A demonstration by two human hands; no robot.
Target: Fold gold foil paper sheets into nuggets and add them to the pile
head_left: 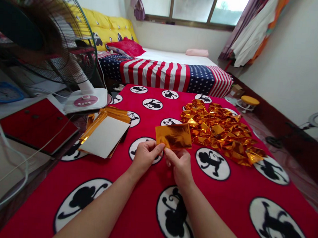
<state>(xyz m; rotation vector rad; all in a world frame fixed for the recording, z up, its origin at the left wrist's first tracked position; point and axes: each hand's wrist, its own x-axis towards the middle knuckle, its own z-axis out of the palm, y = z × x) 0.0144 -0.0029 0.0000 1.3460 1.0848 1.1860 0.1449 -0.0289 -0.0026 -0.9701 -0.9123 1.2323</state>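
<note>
Holding a gold foil sheet (pixel 173 135) just above the middle of the frame, the left hand (pixel 144 156) pinches its lower left corner between thumb and fingers, while the right hand (pixel 180 164) grips the lower edge just beside it; both hands are closed on the sheet, which stands tilted above the red blanket (pixel 134 202) printed with black monkeys in white circles; right of centre lies a heap of folded gold foil pieces (pixel 221 130), near the sheet; left of centre a stack of flat sheets (pixel 105 135) rests white side up; a standing fan (pixel 46 37) fills the upper left.
</note>
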